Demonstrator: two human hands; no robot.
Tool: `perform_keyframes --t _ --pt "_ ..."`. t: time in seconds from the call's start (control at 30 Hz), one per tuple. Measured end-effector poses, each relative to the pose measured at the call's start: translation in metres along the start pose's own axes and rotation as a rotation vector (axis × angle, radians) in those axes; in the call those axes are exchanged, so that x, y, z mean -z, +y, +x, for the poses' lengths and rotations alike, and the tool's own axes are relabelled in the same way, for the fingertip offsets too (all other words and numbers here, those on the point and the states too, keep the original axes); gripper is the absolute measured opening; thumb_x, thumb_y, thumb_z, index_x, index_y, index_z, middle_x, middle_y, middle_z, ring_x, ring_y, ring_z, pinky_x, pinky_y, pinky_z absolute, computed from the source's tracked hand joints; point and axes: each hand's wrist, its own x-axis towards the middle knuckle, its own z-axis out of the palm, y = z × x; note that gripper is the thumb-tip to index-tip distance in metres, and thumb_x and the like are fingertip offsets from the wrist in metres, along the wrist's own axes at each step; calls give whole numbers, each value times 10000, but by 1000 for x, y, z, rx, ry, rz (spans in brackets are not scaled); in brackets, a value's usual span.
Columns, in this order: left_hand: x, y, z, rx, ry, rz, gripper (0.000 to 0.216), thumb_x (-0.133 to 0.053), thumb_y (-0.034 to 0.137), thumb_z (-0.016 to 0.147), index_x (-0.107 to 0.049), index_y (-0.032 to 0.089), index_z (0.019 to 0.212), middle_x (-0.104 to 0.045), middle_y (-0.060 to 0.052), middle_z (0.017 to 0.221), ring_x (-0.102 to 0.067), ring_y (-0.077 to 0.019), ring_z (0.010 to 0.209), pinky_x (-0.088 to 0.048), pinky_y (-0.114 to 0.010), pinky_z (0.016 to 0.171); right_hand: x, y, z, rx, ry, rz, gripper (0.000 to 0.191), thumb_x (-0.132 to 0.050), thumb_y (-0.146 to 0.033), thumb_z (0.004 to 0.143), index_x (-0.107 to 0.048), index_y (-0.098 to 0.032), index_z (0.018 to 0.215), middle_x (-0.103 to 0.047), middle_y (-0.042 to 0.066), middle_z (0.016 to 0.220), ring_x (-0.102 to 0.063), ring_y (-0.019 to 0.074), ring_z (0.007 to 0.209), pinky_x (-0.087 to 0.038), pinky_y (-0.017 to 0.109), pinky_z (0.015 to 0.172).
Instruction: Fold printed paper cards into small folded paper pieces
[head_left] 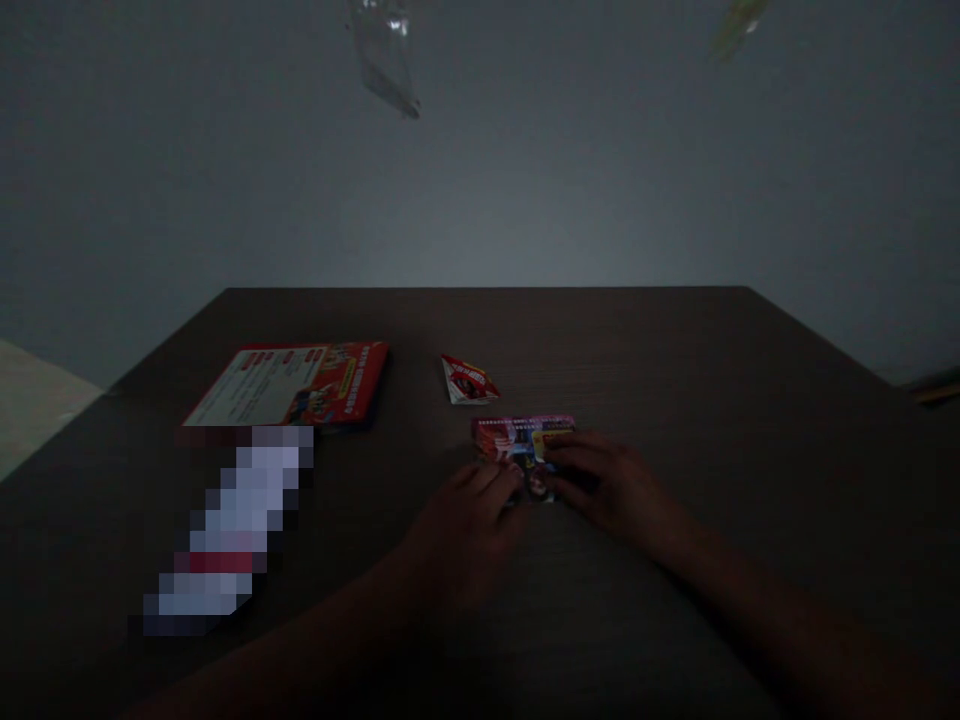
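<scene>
The room is dim. A small colourful printed paper [517, 437] lies on the dark wooden table [675, 360], partly under both hands. My left hand [469, 525] rests at its near left corner with the fingers curled onto it. My right hand [611, 485] lies over its right side, fingers bent and pressing on the paper. A small folded red and white paper piece [466, 381] sits just behind it, apart from both hands.
A red and white printed booklet [296, 385] lies flat at the left. A pixelated, blurred-out object [229, 530] lies nearer on the left. A grey wall rises behind the table's far edge. Something clear [386, 60] hangs at the top.
</scene>
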Motion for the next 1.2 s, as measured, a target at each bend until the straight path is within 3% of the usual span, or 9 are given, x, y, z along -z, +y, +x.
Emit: perform_keyframes --t 0.13,0.6,0.73,1.0,1.2 --pt "2 10 -1 8 -49 36 330 -460 164 880 -509 147 1207 -562 -117 1173 -518 -238 1075 -438 -385 913 -2 -2 -2 15 19 -15 188 -614 -224 822 -674 -199 998 -659 89 1092 -608 209 1014 -494 366 895" --pt "11 12 1 90 -148 59 258 -426 160 881 -592 123 1074 -566 -115 1142 -523 -234 1023 -473 -366 846 -7 -7 2 -113 -38 82 49 -667 -224 776 -663 -192 813 -620 57 901 -585 188 865 -482 330 780" --pt "19 11 0 138 -233 44 270 -428 119 848 -603 131 1053 -587 -97 1054 -537 -221 954 -483 -363 802 -7 -5 1 -123 -29 98 71 -678 -227 764 -669 -204 831 -621 59 956 -583 193 903 -476 339 808" --pt "41 10 3 271 -430 39 204 -454 143 789 -654 115 820 -590 -119 916 -556 -235 837 -508 -391 710 -7 -4 1 -137 -36 90 83 -684 -235 759 -674 -208 837 -625 58 966 -590 196 909 -478 339 805" --pt "36 10 -1 358 -347 93 224 -436 121 791 -651 110 850 -598 -133 898 -560 -266 809 -514 -421 638 -6 -3 1 -152 -54 80 94 -684 -241 756 -671 -215 846 -622 61 985 -588 206 924 -482 358 812"
